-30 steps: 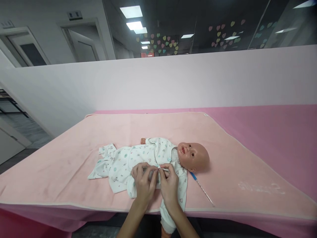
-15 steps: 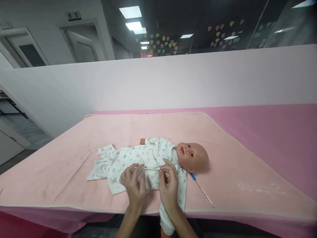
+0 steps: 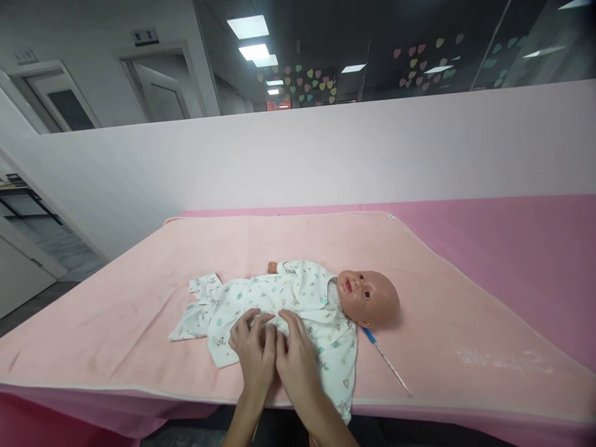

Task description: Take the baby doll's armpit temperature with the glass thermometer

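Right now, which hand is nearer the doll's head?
Right. The right hand is at the clothes, lower left of the head in view; the left hand is just beyond it.

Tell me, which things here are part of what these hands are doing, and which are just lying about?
Seemingly part of the job:
Left hand and right hand, fingers at the clothing's front
Patterned clothing
Doll wearing it

Apparently just there:
Thin stick with a blue end, beside the doll's head
Peach blanket underneath
Heart shapes in the background
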`<state>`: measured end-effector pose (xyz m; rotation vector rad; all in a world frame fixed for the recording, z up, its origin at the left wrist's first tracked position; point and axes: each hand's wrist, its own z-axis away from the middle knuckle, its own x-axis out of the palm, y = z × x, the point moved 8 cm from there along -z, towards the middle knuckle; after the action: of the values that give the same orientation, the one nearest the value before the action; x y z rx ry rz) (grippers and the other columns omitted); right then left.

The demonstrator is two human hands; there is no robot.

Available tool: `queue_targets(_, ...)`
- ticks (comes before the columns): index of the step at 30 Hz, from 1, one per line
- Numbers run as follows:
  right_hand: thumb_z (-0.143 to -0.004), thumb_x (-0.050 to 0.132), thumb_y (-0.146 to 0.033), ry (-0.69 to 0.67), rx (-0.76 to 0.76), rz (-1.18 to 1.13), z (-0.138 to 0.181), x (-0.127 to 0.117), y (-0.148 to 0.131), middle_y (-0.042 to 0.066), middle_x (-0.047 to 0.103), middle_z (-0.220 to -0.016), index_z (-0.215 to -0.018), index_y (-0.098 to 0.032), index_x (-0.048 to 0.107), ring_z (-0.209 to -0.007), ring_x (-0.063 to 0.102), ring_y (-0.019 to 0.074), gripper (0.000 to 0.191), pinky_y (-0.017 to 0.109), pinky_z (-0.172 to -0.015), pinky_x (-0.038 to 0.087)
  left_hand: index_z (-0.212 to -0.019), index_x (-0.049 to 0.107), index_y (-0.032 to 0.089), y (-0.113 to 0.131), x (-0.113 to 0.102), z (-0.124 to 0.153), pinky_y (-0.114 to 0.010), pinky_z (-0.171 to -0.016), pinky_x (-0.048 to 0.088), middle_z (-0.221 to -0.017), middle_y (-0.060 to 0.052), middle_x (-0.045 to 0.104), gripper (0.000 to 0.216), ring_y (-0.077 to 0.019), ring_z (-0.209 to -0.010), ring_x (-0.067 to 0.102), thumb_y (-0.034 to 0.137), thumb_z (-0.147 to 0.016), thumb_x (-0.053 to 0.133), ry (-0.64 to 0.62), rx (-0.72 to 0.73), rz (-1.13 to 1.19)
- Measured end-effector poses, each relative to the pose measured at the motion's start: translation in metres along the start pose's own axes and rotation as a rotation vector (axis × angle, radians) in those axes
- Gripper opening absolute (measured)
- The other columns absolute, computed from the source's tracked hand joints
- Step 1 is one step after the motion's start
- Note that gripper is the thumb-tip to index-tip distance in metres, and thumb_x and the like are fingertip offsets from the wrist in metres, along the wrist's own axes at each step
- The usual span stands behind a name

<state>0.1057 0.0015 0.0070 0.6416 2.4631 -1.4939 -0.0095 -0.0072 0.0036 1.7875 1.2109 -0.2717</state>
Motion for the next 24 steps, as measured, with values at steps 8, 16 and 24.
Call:
queue_targets(8, -0.084, 0.038, -0.02, -0.073, -0.026, 0.035, -0.002, 0.007, 0.008, 0.005, 0.06, -0.094, -0.092, -0.022, 0.06, -0.077, 0.06, 0.0155, 0.023, 0.026, -0.066, 0.047, -0.082, 0.06, 0.022, 0.0, 0.001, 0.002, -0.046, -0.088, 0.03, -0.106, -0.006, 0.049, 0.018, -0.0247, -0.103, 0.04, 0.024, -0.082, 0.042, -0.022, 0.018, 0.017)
queue_targets(16, -0.088, 0.035, -0.026, -0.087, 0.013, 0.086, 0.0, 0.009, 0.007, 0.003, 0.057, -0.082, -0.084, -0.022, 0.055, -0.066, 0.057, 0.0143, 0.02, 0.024, -0.055, 0.042, -0.086, 0.056, 0.021, 0.006, -0.001, 0.008, -0.042, -0.085, 0.03, -0.094, -0.006, 0.052, 0.019, -0.022, -0.096, 0.043, 0.025, -0.086, 0.037, -0.02, 0.061, 0.046)
queue_targets(24, -0.091, 0.029, -0.027, -0.04, -0.034, 0.281, 0.002, 0.014, 0.008, 0.003, 0.055, -0.076, -0.079, -0.022, 0.049, -0.057, 0.055, 0.0149, 0.024, 0.025, -0.044, 0.034, -0.091, 0.054, 0.022, 0.008, -0.003, 0.013, -0.04, -0.091, 0.027, -0.09, -0.002, 0.06, 0.018, -0.0177, -0.091, 0.052, 0.02, -0.085, 0.038, -0.058, 0.186, 0.006)
